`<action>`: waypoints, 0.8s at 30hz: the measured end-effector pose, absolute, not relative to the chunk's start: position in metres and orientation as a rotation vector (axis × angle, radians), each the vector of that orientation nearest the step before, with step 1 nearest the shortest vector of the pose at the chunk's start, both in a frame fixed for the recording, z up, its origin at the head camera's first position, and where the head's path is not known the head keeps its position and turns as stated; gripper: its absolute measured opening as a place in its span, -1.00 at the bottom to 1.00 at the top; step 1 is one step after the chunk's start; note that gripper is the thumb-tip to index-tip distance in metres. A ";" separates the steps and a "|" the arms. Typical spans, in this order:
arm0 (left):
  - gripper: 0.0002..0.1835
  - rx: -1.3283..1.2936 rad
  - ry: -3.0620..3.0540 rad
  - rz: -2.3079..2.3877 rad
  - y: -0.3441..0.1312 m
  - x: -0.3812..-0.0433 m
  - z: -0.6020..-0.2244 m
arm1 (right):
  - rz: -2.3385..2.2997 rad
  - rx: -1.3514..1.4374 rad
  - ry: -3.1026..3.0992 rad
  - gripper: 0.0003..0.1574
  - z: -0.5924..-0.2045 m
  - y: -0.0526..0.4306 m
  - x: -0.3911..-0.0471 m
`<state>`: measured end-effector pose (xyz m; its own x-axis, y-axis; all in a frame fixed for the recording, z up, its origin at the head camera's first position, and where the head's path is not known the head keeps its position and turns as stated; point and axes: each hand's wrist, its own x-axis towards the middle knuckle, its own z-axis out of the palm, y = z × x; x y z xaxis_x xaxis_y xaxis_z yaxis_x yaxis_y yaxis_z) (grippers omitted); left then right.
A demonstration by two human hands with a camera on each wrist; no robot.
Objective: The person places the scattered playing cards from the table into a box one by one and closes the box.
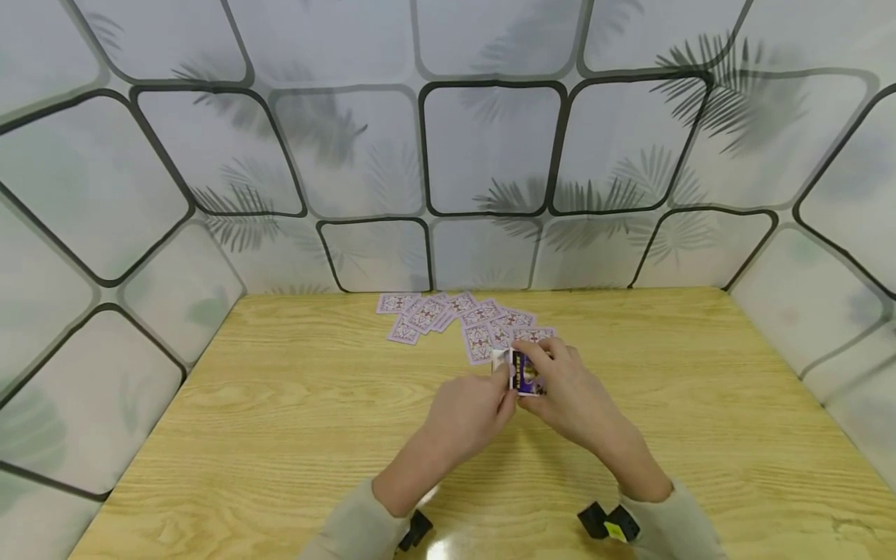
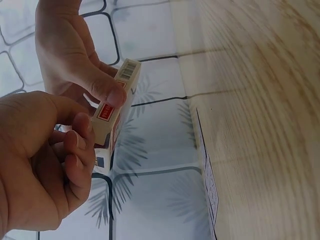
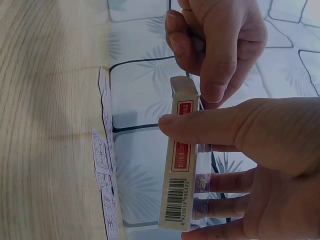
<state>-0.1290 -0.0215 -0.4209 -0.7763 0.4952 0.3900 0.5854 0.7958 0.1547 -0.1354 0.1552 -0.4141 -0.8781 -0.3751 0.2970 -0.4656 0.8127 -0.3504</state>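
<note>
A small playing-card box (image 1: 525, 375), with a dark purple front and white edges, is held above the table between both hands. My right hand (image 1: 577, 395) grips it, thumb along the narrow side with the barcode (image 3: 176, 200) and fingers on the opposite side. At the other end a white flap (image 3: 183, 86) stands raised. There my left hand (image 1: 467, 408) pinches the box end, its thumb over the edge and its other fingers curled. Whether cards are inside the box cannot be seen. Beyond the hands, purple-patterned playing cards (image 1: 479, 342) lie face down, spread and overlapping.
The wooden table (image 1: 294, 435) reaches back to a patterned fabric wall (image 1: 490, 148), with more fabric at both sides. Several cards lie near the table's back edge. Black wrist cameras (image 1: 607, 521) sit at the sleeve cuffs.
</note>
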 end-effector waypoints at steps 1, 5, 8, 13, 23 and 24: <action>-0.83 -0.819 -2.652 -0.357 -0.021 -0.129 -0.421 | 0.622 0.654 -2.783 -0.13 -0.414 0.155 -0.135; -0.82 -0.807 -2.659 -0.333 -0.020 -0.127 -0.422 | 0.622 0.657 -2.782 -0.13 -0.414 0.155 -0.135; -0.81 -0.798 -2.667 -0.359 -0.020 -0.126 -0.422 | 0.622 0.658 -2.783 -0.14 -0.414 0.156 -0.135; -0.79 -0.797 -2.660 -0.341 -0.020 -0.126 -0.424 | 0.618 0.657 -2.788 -0.14 -0.416 0.155 -0.136; -0.56 -0.885 -2.752 -0.217 -0.021 -0.129 -0.425 | 0.542 0.646 -2.795 -0.14 -0.418 0.155 -0.138; -0.48 -0.891 -2.774 -0.201 -0.021 -0.129 -0.425 | 0.537 0.645 -2.800 -0.14 -0.418 0.154 -0.139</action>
<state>-0.1290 -0.0211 -0.4254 -0.7919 0.5573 0.2496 0.5875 0.8068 0.0626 -0.1387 0.1544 -0.4178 -0.8802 -0.3777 0.2874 -0.4573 0.8371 -0.3002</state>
